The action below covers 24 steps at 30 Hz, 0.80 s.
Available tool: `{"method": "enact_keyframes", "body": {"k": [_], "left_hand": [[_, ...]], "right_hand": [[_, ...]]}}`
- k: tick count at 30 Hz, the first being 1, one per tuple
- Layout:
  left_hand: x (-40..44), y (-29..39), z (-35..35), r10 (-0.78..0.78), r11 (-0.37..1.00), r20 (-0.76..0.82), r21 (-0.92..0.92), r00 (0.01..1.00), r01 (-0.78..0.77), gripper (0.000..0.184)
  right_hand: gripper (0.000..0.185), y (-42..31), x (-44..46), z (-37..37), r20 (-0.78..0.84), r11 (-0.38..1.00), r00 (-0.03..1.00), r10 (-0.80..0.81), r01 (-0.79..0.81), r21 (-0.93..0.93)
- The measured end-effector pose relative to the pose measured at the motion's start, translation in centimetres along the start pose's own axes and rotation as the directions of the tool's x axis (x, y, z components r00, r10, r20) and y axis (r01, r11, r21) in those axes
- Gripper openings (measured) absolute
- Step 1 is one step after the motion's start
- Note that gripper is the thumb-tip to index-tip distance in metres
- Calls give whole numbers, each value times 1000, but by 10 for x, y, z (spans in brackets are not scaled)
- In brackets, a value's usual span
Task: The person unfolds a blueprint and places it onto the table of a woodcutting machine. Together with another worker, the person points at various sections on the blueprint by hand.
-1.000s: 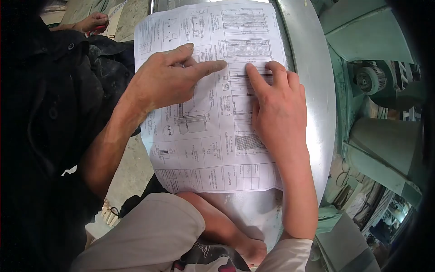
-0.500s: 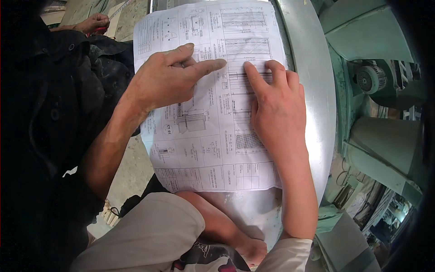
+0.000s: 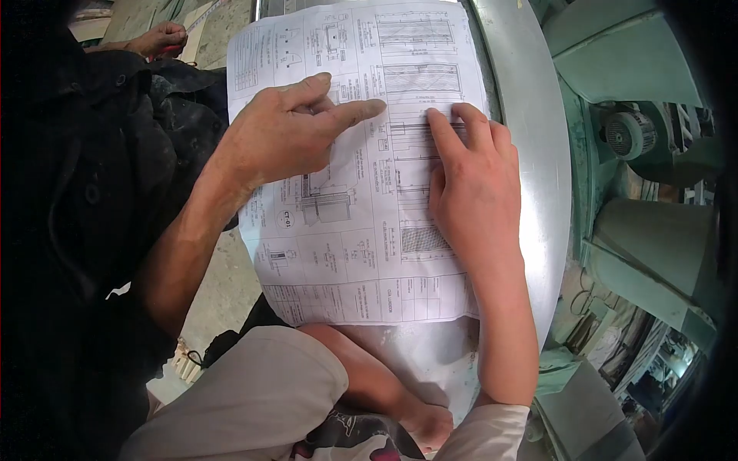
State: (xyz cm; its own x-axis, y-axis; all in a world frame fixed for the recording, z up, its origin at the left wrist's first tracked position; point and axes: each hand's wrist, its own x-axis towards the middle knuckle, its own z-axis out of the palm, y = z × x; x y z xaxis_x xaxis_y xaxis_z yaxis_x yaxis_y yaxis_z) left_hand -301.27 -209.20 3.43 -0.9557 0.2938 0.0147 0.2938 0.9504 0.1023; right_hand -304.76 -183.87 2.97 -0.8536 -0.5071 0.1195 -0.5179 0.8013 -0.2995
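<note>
A printed sheet of technical drawings [image 3: 323, 253] lies on a metal surface [image 3: 526, 192]. My right hand [image 3: 478, 173] rests on its right side, holding nothing, palm down with fingers apart and the index fingertip on the printed lines. Low in the view, my left hand [image 3: 432, 424] lies close to my body beside the metal; its fingers are too hidden to judge. A co-worker's hand [image 3: 296, 131] reaches over the sheet from the left, index finger stretched toward the middle drawings, just left of my right hand.
At the upper left, the co-worker's other hand [image 3: 160, 38] holds a red object beside a tape measure blade [image 3: 204, 15]. Green machinery with a finned motor [image 3: 629, 134] stands at the right. The co-worker's dark clothing [image 3: 84, 200] fills the left side.
My right index finger has shifted slightly right along the sheet, away from the co-worker's fingertip. The co-worker's hand stays nearly still.
</note>
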Motion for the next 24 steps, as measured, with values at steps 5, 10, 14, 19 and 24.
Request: {"method": "enact_keyframes", "body": {"k": [5, 10, 14, 19, 24], "left_hand": [[1, -4, 0, -9, 998, 112, 69, 994, 1, 66], [0, -5, 0, 5, 998, 104, 61, 995, -12, 68], [0, -5, 0, 23, 997, 85, 76, 996, -30, 67], [0, -6, 1, 31, 996, 66, 85, 997, -37, 67], [0, -6, 2, 38, 997, 56, 67, 998, -42, 67]], "right_hand": [[56, 3, -5, -2, -10, 1000, 1000, -24, 24, 14], [59, 1, -5, 0, -20, 999, 999, -30, 30, -10], [60, 0, -5, 0, -10, 1000, 1000, -24, 24, -13], [59, 0, -6, 0, -8, 999, 1000, -22, 22, -24], [57, 0, -7, 1, -6, 1000, 1000, -16, 16, -26]]}}
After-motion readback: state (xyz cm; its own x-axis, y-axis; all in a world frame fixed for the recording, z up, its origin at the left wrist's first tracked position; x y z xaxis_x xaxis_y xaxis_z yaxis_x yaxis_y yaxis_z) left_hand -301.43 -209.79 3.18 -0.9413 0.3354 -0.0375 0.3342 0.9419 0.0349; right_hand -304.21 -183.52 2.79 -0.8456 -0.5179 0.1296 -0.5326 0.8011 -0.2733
